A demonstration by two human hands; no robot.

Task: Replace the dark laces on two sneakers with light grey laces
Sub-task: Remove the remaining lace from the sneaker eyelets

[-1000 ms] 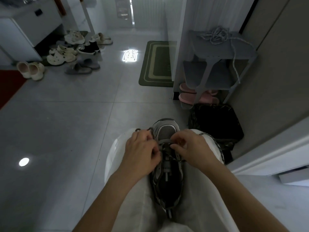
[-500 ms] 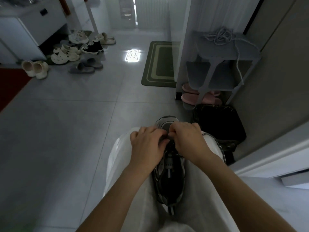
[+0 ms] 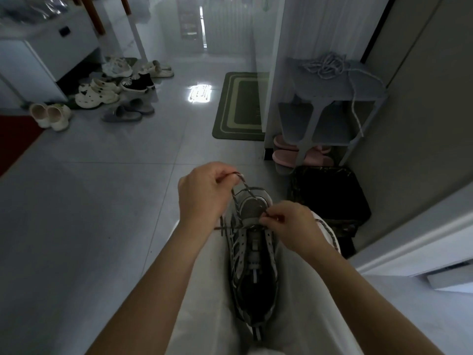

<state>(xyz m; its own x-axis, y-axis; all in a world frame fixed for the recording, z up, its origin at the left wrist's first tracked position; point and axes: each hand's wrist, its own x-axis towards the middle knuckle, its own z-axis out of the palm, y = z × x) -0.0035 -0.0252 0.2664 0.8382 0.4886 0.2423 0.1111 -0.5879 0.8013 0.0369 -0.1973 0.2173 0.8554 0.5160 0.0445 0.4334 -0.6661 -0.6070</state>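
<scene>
both pinching dark lace, left hand, right hand

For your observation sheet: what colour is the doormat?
The doormat is dark green with lighter green bands; head view.

Floor lies open left of the sneaker; dark bag and rack crowd the right.

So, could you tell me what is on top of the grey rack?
Tangled light grey laces lie on the rack, one strand hanging off; the tangle hides anything beneath.
</scene>
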